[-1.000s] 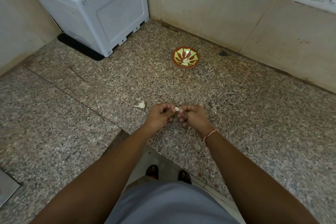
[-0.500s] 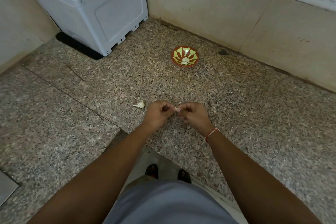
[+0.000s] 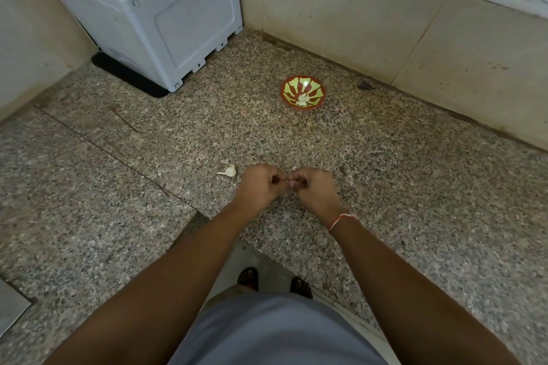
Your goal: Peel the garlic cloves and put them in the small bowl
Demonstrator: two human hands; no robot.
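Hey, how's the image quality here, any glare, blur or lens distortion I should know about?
Head view: dim, even light; a glare spot sits inside the small bowl; wide-angle bending curves the wall edges and the white appliance; left hand and right hand look reasonably sharp, though the clove between them is too small to make out.

Small bowl (image 3: 303,93) sits on counter (image 3: 415,187) behind both hands; garlic clove (image 3: 229,171) lies left.
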